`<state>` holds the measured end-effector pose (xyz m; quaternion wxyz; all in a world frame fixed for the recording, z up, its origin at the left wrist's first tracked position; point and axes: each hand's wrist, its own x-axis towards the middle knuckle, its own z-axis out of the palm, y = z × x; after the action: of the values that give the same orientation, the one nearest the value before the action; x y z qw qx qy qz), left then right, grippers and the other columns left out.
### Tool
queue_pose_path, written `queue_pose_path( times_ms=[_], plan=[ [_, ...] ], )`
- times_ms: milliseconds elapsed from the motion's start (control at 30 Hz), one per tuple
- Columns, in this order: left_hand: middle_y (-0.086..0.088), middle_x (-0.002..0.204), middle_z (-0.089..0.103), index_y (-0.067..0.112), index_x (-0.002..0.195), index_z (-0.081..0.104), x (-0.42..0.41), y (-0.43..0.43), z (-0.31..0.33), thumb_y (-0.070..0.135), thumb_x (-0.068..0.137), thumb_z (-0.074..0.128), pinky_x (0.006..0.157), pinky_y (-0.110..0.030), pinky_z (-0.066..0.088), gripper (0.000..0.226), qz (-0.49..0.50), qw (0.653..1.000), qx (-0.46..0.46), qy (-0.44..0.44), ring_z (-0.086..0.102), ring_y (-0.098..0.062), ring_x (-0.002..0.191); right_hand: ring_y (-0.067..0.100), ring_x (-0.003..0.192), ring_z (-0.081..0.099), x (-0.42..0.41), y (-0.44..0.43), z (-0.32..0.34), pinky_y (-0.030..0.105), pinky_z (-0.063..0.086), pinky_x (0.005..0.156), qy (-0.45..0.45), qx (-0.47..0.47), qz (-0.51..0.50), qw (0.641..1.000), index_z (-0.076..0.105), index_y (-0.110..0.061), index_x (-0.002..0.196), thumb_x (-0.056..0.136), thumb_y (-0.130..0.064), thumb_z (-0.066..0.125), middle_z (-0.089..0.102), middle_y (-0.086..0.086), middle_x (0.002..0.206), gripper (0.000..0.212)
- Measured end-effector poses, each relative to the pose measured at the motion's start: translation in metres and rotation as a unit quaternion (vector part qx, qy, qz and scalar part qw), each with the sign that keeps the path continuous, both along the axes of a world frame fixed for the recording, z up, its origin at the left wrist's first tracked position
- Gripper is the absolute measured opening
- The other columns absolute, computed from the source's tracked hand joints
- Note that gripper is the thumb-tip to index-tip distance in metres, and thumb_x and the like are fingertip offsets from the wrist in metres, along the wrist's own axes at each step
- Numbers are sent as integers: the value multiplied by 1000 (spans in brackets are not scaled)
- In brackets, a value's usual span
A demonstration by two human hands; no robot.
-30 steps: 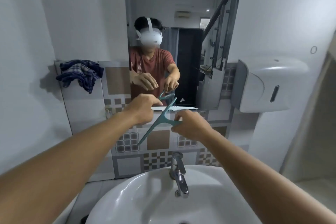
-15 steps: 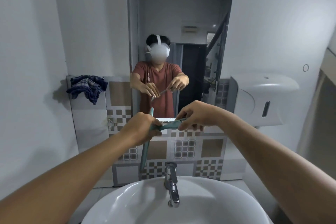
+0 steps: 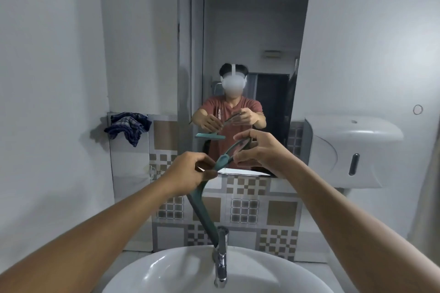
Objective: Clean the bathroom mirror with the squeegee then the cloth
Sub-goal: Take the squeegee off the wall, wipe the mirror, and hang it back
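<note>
Both hands are working the teal squeegee (image 3: 205, 202) in front of the mirror (image 3: 242, 54), and the view is tilting higher than it was a moment ago: the whole mirror is now showing, top edge included. The left hand (image 3: 190, 171) is clamped on the squeegee near its neck, below the mirror's bottom edge, with the blade trailing down toward the tap (image 3: 221, 259). The right hand (image 3: 258, 150) is closing its fingers around the handle loop, low against the mirror. A second ago the blade was angled across; now it is hanging steeper, so the grip is looking like a handover into the right hand. No wiping is starting yet, I'd say. The checked cloth (image 3: 128, 126) is waiting on the ledge left of the mirror, untouched.
</note>
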<state>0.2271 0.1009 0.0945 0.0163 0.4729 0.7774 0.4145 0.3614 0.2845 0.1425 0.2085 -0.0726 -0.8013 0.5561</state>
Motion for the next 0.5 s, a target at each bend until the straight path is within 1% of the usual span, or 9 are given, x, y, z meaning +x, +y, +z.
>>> queue_pose_path(
  times_ms=[67,200,300,367,433,500],
  plan=[
    [7,100,75,22,105,73,7,1,6,24,83,80,90,-31,58,23,9,1000,21,-14,70,-9,94,35,92,75,0,1,2,46,62,84,23,-17,9,1000,55,-8,129,80,12,75,74,25,100,57],
    [8,96,75,25,99,71,18,-1,13,22,83,80,83,-26,55,18,22,998,39,-35,70,-8,92,35,94,75,-1,0,5,45,63,80,47,-32,30,998,50,-15,137,84,14,70,74,25,105,64],
    [9,99,74,22,107,71,28,-3,17,25,89,74,82,-24,53,19,26,997,55,-39,68,-7,94,32,92,76,1,-3,8,44,63,77,47,-29,49,997,50,-15,136,85,16,66,73,25,107,62],
    [9,101,73,22,110,71,33,-4,20,26,91,70,82,-26,53,18,38,996,66,-37,67,-7,96,33,94,75,1,-3,12,45,63,79,45,-29,61,997,49,-16,138,86,17,64,72,25,108,63],
    [9,101,73,23,109,71,36,-6,23,23,91,72,85,-30,56,18,46,995,80,-40,68,-10,96,37,98,73,0,-3,16,48,63,81,41,-21,68,997,46,-19,140,87,19,62,71,27,110,67],
    [9,100,74,25,115,68,38,-10,25,16,89,74,80,-30,58,28,37,992,100,-63,70,-13,95,40,101,72,-5,-5,17,49,62,82,38,-13,71,997,44,-21,143,86,20,61,70,28,110,72]
  ],
)
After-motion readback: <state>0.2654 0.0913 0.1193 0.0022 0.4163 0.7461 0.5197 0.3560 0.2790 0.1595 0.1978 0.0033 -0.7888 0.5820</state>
